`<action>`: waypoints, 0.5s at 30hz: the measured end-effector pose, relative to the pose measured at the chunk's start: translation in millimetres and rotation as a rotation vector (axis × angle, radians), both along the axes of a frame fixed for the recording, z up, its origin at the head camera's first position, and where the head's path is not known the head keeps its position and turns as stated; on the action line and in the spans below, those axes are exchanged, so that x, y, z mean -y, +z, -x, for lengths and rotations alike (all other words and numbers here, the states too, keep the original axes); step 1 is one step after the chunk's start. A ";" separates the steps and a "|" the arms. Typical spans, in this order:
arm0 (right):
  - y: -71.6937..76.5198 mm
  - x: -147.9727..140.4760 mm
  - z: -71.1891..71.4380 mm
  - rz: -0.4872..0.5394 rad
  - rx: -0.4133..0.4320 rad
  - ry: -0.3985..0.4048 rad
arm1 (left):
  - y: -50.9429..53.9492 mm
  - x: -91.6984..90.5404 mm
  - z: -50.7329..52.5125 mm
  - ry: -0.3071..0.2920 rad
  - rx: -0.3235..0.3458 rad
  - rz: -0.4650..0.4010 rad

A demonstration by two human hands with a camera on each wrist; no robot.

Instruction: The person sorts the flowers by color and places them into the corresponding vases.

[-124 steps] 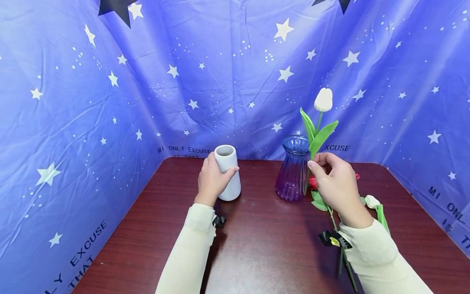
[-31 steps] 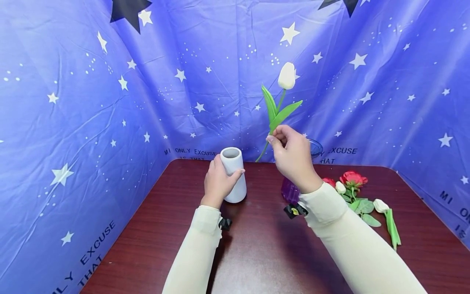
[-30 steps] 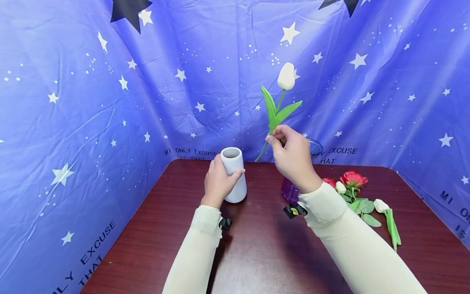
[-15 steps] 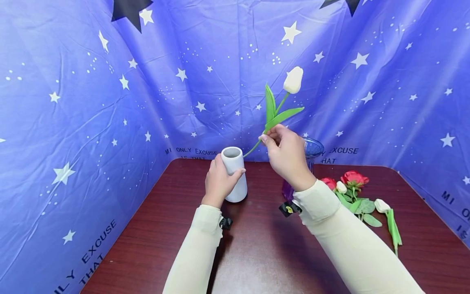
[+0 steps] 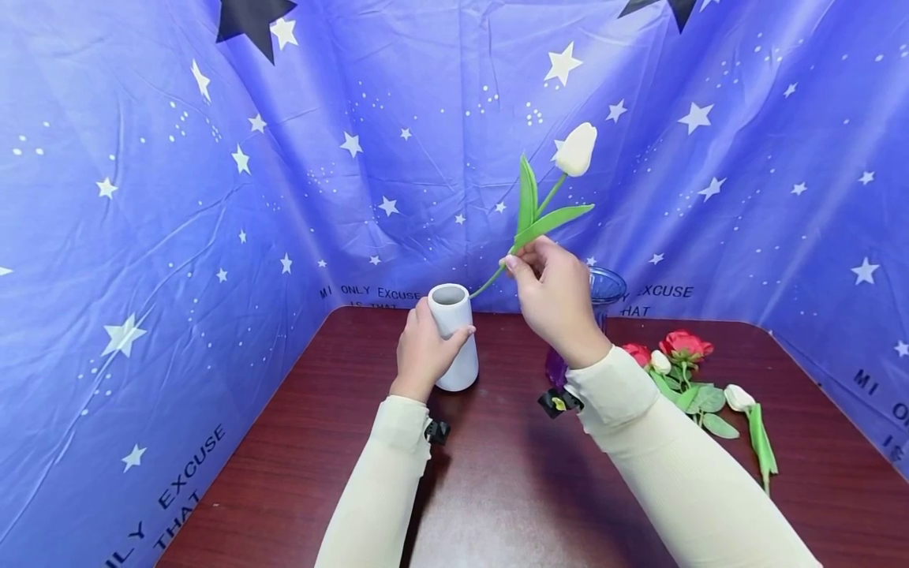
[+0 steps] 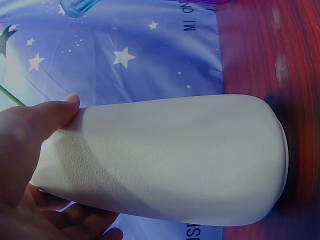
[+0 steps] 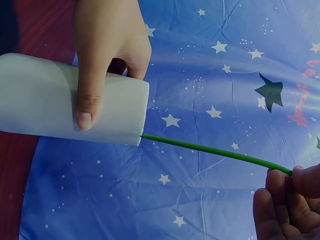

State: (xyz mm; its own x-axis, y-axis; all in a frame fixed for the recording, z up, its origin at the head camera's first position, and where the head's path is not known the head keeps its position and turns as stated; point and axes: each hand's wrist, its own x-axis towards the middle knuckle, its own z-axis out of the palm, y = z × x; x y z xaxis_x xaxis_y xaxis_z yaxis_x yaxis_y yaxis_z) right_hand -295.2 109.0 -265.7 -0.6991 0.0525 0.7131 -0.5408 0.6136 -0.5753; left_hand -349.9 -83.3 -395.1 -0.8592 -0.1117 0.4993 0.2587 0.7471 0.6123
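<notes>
- Nearest, at the right of the desk [image 5: 319, 473], a loose tulip [image 5: 761, 446] lay with its stem toward the person; just beyond it were red roses [image 5: 685, 345] and a small white bud [image 5: 660, 362].
- The left hand [image 5: 424, 347] had its fingers curled round the upper part of the white vase [image 5: 458, 371], the thumb across the near side; the vase stood upright on the desk.
- The right hand [image 5: 557, 300] pinched the held tulip [image 5: 528, 207] by its stem below the leaves, thumb against fingertips; the flower leaned, bloom up and to the right.
- The stem's lower end met the vase's right edge at the rim; whether it touched or sat just behind, I could not tell.
- The step in hand seemed to be bringing stem to mouth; the next move, I judged, called for lifting the tip over the rim and steering it in, with the vase kept steady.
- Farther right, a blue-and-purple glass vase [image 5: 607, 286] stood partly hidden by the right hand.
- Behind everything hung a starry blue cloth [image 5: 390, 95].
</notes>
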 end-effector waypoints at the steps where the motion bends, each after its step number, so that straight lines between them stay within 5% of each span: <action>1: -0.1 0.4 0.2 0.003 -0.003 -0.001 | 0.0 -0.2 0.0 0.001 0.003 0.002; 15: -9.9 12.0 7.1 0.002 0.019 0.042 | -0.8 -0.2 0.7 0.003 -0.004 0.006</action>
